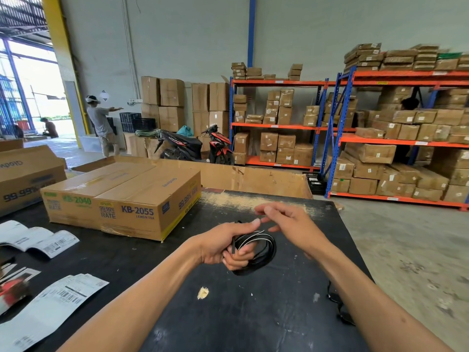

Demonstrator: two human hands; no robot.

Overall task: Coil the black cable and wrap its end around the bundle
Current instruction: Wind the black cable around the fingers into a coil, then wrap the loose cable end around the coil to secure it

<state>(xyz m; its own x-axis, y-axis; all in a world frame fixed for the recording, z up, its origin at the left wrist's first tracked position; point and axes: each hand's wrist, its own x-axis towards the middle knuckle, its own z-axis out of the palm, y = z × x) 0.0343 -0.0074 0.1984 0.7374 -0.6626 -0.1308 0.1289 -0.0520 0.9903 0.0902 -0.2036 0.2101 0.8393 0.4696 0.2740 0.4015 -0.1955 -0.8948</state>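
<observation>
The black cable (264, 250) is wound into a small round coil of several loops, held just above the black table (253, 313). My left hand (225, 243) grips the coil's left side, thumb on top and fingers curled under it. A short cable end sticks up by the thumb. My right hand (284, 221) hovers just above and to the right of the coil, fingers spread and slightly blurred, holding nothing that I can make out.
A flat cardboard box (127, 199) marked KB-2055 lies on the table's far left. Printed shipping labels (50, 301) lie at the left edge. A black strap (337, 308) hangs over the table's right edge. Beyond are shelves of boxes, two scooters and people.
</observation>
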